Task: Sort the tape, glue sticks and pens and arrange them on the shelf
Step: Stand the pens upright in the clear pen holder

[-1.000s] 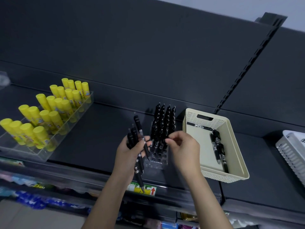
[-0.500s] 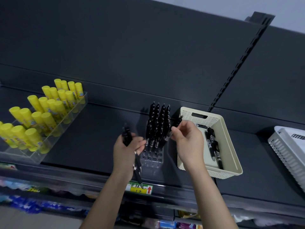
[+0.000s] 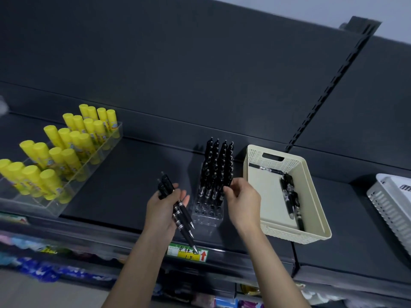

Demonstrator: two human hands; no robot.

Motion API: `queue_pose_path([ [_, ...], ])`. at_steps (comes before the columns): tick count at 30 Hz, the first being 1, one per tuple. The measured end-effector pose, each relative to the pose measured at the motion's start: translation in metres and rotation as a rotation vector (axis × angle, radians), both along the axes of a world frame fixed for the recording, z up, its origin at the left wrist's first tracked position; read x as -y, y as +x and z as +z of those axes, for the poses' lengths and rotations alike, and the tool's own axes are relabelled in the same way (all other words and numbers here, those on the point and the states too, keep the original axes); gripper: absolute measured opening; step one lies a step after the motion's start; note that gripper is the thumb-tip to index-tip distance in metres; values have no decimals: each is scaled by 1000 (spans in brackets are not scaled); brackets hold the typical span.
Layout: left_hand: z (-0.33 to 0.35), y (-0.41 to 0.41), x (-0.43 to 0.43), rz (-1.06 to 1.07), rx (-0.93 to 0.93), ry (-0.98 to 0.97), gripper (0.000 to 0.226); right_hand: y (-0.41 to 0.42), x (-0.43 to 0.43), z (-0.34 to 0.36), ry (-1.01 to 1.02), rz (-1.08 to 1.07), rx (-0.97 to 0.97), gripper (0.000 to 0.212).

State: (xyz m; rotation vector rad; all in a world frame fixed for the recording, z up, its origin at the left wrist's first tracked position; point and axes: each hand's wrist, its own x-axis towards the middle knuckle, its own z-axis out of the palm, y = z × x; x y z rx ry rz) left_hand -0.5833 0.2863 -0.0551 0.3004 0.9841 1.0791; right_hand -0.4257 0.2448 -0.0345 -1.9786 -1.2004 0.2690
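I see a dark grey shelf (image 3: 124, 187) under a dark back panel (image 3: 178, 74). Left hand (image 3: 163, 210) fingers curl round a bundle of black pens (image 3: 182, 215), tips over the price label (image 3: 188, 254). Right hand (image 3: 243, 203) fingertips pinch a pen (image 3: 228, 174) in the clear pen holder (image 3: 206, 215) between the hands. Beige basket (image 3: 311, 196) just right of them, yellow glue sticks (image 3: 66, 152) well left.

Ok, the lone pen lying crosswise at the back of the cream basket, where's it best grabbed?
Pinch the lone pen mid-barrel, coming straight down through the open top. It lies flat on the floor of the cream basket, close to the back wall, so side approaches look blocked; the other pens crowd only its right end.
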Motion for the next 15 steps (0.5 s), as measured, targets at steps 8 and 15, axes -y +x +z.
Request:
queue_pose_path([
  [8, 3, 3, 3, -55, -21, 92, 11, 2, 6, 6, 50, -58, -46, 12],
  [15, 6, 4, 9, -218, -90, 336, 22, -20, 9, 23, 49, 140, -87, 11],
])
